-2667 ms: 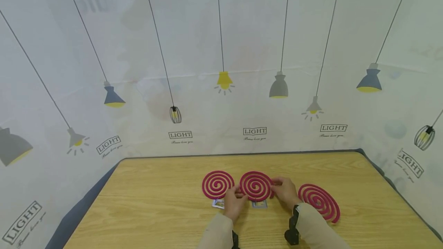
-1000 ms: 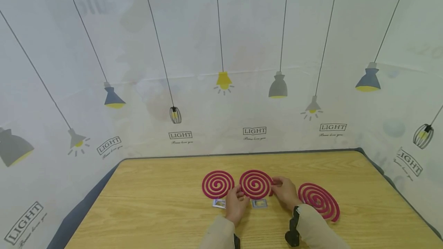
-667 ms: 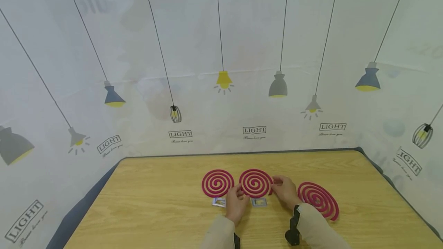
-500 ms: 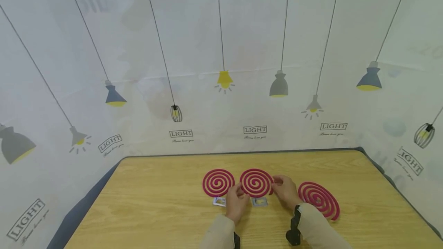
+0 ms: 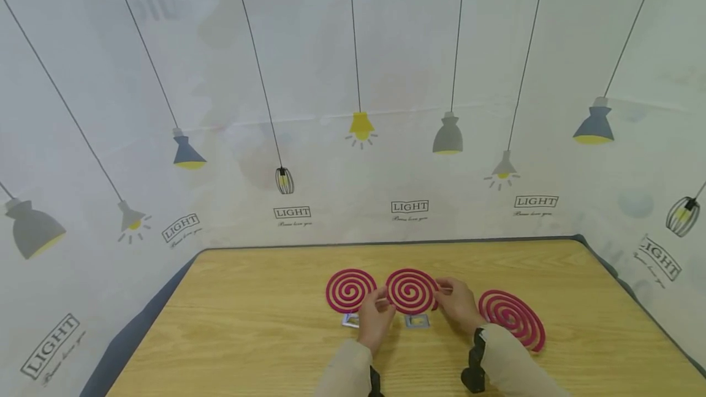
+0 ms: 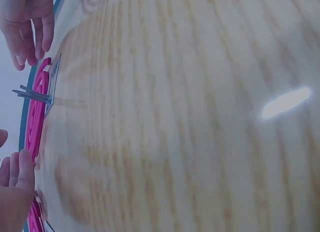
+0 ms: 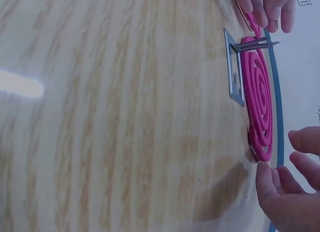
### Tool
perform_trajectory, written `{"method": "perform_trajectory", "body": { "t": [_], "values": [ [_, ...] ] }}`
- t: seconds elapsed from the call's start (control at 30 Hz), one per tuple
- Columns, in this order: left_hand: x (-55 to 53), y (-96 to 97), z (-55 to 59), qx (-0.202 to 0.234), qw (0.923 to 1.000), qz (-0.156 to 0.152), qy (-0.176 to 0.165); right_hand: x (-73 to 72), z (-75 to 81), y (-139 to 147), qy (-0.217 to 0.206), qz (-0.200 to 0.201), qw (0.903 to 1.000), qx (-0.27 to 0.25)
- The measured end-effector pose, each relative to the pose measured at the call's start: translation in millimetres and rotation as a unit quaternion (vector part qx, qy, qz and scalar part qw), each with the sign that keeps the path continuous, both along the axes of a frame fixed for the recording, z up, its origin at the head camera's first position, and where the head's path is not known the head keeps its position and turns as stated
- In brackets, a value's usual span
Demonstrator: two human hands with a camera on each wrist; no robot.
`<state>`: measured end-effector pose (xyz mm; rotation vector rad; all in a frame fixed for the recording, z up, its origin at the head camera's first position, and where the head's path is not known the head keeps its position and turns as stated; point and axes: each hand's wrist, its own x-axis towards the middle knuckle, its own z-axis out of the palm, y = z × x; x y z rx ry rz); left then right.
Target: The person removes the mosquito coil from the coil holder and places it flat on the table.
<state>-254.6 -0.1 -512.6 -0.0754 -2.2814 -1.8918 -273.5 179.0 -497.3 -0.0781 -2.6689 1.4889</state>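
A magenta mosquito coil point(image 5: 410, 291) lies in the middle of the wooden table between both hands. My left hand point(image 5: 376, 321) is at its near-left edge, fingers loosely bent. My right hand point(image 5: 459, 306) is at its right edge; in the right wrist view the right fingertips point(image 7: 262, 168) are close by the rim, and I cannot tell if they touch. Neither hand grips it. A small metal coil stand point(image 7: 235, 67) lies along the coil's near side. Its upright prong point(image 6: 34, 94) rises at the coil; whether it passes through is unclear.
A second coil point(image 5: 350, 291) lies to the left, with another metal stand point(image 5: 350, 321) partly behind my left hand. The third coil point(image 5: 510, 318) lies at the right, beside my right forearm. Patterned cloth walls point(image 5: 331, 189) surround the table point(image 5: 248, 323).
The middle coil has shifted slightly away from me and shows more of the stand in front of it. My fingers have loosened and parted slightly from its edges.
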Motion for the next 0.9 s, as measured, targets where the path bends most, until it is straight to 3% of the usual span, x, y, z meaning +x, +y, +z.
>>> {"method": "perform_trajectory", "body": {
  "t": [0.2, 0.5, 0.77, 0.9],
  "values": [
    [-2.8, 0.6, 1.0, 0.014, 0.9998, -0.010, 0.013, 2.4, 11.6, 1.4, -0.018, 0.010, 0.9995, -0.025],
    [-3.1, 2.0, 20.1, 0.004, 0.9988, -0.046, -0.015, 10.9, 24.8, 6.9, -0.002, 0.046, 0.9988, -0.015],
    [-0.8, 12.0, 25.8, 0.008, 0.9964, -0.080, 0.024, 16.0, 29.2, 16.2, 0.020, 0.065, 0.9976, -0.016],
    [5.1, 19.8, 26.1, 0.011, 0.9936, -0.109, 0.026, 18.0, 32.7, 20.8, 0.037, 0.063, 0.9972, -0.012]
  ]
}}
